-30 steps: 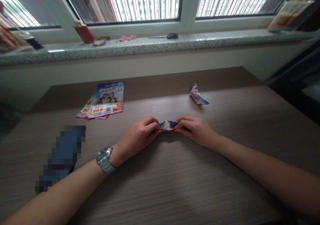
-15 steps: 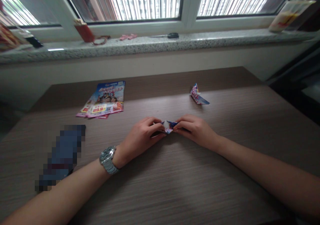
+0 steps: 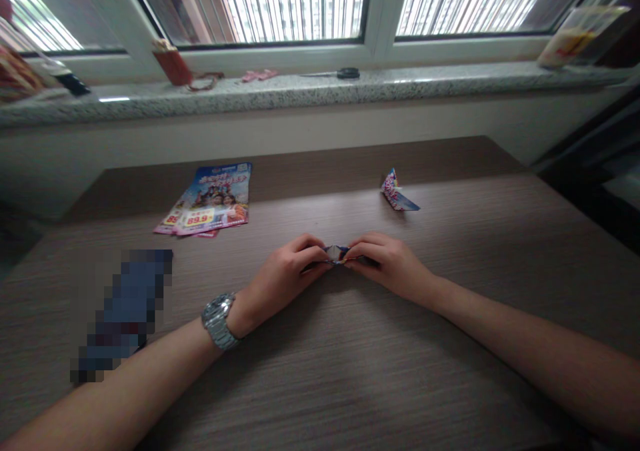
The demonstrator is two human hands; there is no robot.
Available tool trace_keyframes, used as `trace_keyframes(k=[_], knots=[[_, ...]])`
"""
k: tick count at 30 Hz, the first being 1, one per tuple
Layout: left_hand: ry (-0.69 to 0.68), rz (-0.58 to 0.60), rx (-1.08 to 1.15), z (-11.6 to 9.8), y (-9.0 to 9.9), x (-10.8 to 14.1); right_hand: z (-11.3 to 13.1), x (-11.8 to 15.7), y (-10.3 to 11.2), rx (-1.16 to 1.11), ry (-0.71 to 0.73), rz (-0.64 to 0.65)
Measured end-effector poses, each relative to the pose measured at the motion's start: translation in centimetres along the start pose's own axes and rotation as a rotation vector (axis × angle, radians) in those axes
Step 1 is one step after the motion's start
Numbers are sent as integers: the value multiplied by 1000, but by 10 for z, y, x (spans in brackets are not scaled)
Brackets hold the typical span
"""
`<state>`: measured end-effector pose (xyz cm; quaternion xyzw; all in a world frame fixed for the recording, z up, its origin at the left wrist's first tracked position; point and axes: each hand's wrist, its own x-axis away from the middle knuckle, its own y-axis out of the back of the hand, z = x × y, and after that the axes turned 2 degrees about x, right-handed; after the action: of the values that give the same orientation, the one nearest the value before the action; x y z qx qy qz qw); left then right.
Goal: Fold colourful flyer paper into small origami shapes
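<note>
A small folded paper piece [image 3: 337, 253], whitish inside with blue and coloured print at its edges, is held between my hands over the middle of the table. My left hand [image 3: 287, 271], with a metal watch on its wrist, pinches the paper's left end. The right end is pinched by my right hand [image 3: 393, 264]. Fingers cover both ends of the paper. Beyond my right hand, a folded printed paper shape [image 3: 397, 194] stands on the table by itself.
Printed flyers [image 3: 215, 201] lie stacked at the back left of the brown table [image 3: 320, 371]. A blurred-out dark blue object [image 3: 127, 311] is beside my left forearm. Scissors [image 3: 345, 73], a red container [image 3: 173, 64] and a cup [image 3: 575, 37] are on the windowsill.
The paper between my hands looks flatter and narrower, its middle opening changed in shape. My right fingers have shifted slightly left; the view has moved a little.
</note>
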<state>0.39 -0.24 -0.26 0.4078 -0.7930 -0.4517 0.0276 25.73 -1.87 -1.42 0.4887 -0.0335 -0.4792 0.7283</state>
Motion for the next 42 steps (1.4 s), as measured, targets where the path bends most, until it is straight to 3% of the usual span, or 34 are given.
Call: trace_keyframes(k=[7,13,17,35,42], knots=[[62,-35,20,-3,0,-3,1,0,-1,-25,-49,-8],[112,-73,74,-2,-2,-2,8,0,-1,-89,-220,-44],[138,-76,111,-1,-2,-2,7,0,-2,-105,-226,-30],[113,-90,37,2,-2,-8,2,-3,-5,120,-16,-47],[111,-85,-28,7,-3,-9,6,-1,-2,287,99,27]])
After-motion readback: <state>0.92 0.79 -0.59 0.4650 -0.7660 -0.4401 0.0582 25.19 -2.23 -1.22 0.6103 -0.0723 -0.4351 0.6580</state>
